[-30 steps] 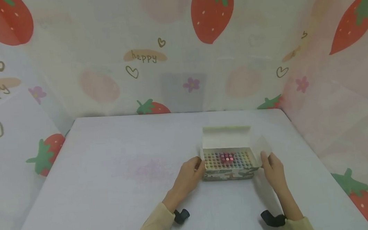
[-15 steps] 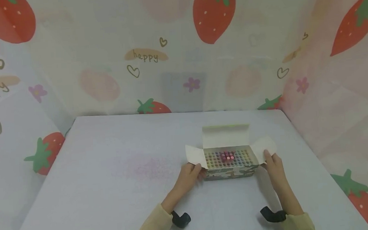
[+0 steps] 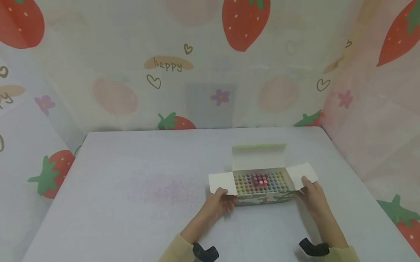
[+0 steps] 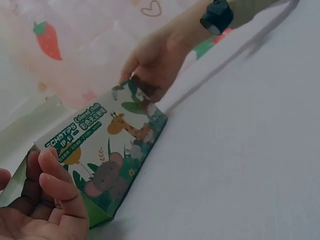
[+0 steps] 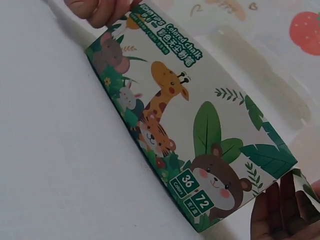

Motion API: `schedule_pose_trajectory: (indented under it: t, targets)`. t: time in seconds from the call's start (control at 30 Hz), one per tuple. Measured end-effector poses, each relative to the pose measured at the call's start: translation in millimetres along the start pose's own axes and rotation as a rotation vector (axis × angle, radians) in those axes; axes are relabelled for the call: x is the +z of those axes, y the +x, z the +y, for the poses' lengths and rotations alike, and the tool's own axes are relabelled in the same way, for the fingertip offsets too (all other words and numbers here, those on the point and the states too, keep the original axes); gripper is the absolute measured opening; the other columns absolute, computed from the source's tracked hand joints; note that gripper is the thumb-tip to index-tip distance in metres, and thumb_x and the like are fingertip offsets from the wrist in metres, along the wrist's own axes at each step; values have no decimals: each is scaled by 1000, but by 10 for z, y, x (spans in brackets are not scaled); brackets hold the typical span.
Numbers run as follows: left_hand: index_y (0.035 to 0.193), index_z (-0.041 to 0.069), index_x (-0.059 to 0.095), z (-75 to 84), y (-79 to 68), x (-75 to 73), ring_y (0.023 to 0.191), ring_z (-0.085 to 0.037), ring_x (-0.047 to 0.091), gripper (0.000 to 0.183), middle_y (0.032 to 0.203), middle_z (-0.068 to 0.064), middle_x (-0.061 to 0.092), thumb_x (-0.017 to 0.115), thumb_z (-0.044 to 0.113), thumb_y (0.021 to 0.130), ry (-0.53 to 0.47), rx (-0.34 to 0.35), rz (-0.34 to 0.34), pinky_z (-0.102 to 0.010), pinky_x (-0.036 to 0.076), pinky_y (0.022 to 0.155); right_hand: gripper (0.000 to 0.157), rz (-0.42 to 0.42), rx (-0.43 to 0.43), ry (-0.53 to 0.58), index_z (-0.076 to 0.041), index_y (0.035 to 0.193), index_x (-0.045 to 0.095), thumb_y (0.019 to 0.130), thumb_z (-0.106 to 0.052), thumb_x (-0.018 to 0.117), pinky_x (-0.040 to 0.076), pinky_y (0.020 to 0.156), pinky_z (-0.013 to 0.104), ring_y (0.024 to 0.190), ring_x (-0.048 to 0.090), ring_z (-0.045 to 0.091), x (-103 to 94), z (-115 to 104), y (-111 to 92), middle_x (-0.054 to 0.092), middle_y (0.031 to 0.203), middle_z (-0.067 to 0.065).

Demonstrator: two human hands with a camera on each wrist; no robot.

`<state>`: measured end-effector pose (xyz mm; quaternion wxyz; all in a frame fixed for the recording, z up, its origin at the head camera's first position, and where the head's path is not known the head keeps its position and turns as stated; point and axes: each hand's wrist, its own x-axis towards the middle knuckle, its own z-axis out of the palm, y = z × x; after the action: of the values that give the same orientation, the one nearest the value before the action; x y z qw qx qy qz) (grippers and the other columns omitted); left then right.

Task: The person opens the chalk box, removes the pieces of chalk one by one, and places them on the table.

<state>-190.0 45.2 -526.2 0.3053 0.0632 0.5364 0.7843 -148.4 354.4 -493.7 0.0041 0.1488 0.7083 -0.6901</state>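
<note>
A cardboard box of coloured chalk [image 3: 262, 199] stands on the table with its lid [image 3: 259, 158] raised at the back. Rows of chalk sticks [image 3: 243, 184] fill it, and a few pink and red ones in the middle stick up higher. My left hand [image 3: 211, 209] holds the white left side flap [image 3: 221, 182], thumb on top and fingers beneath, by the box's left end. On the other side my right hand [image 3: 315, 200] pinches the right side flap [image 3: 299, 173], thumb over it. The right wrist view shows the printed front [image 5: 172, 105] with cartoon animals and "Colored chalk".
The white table [image 3: 111, 215] carries a faint purple smudge [image 3: 170, 191] left of the box. Behind it hangs a strawberry-print curtain [image 3: 120, 52], also covering both sides. A black wrist-worn device [image 3: 206, 254] sits at the left sleeve, another black device [image 3: 313, 247] at the right.
The left flap has swung outward from upright to lie nearly flat, with the left hand moving slightly left and down. The right flap has also been folded further out.
</note>
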Motion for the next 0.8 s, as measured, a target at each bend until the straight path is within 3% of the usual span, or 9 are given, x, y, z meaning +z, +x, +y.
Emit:
schedule_pose_trajectory:
  t: [0.17,0.27,0.4,0.47,0.57,0.67,0.73,0.8]
  targets:
    - [118,-3,48,-10,-29,16,69,-8,54,38,80,-2,61,37,24,94,-107,-43,-31,-19,43,62,65,-32,57,129,-15,149,9,98,-46,33,17,112,40,141,15,22,-33,65,20,12,154,5]
    - [109,-2,52,-2,-56,28,69,-8,54,36,82,-3,60,37,27,94,-139,-65,-44,-19,44,62,66,-50,81,165,-17,149,9,97,-47,34,20,112,35,136,25,14,-53,101,41,18,151,-1]
    - [100,1,55,-8,-66,17,70,-9,54,35,84,-4,60,39,31,93,-168,-89,-51,-19,44,63,65,-62,78,172,-18,149,11,96,-48,35,27,107,30,123,36,6,-61,116,53,32,140,-8]
    - [97,2,56,-8,-67,5,70,-9,54,34,84,-4,60,41,33,93,-171,-97,-55,-20,44,63,65,-52,70,170,-20,149,12,96,-47,37,26,108,32,127,33,10,-56,95,47,34,136,-10]
    - [93,5,58,17,-81,-14,70,-9,55,36,83,-3,61,43,37,93,-148,-108,-75,-20,45,63,67,-1,30,72,-19,148,15,94,-50,40,28,108,35,126,37,11,-57,45,25,35,135,-7]
    - [89,7,60,78,-112,-16,70,-9,55,41,82,-2,61,44,44,93,-66,-105,-114,-22,46,64,68,100,-46,-73,-13,146,20,94,-49,42,40,98,25,114,47,7,-56,-26,-4,39,133,1]
    - [90,4,61,131,-142,-8,68,-10,54,49,80,-2,61,44,50,92,62,-84,-141,-23,45,63,65,196,-125,-159,-11,145,23,94,-47,44,44,86,17,101,49,0,-43,-79,-27,40,129,3]
    - [92,-1,60,195,-172,17,66,-10,52,55,79,-2,62,43,51,92,233,-44,-165,-23,43,59,61,317,-235,-239,-12,143,28,94,-42,48,42,82,14,102,47,4,-8,-142,-55,41,129,7]
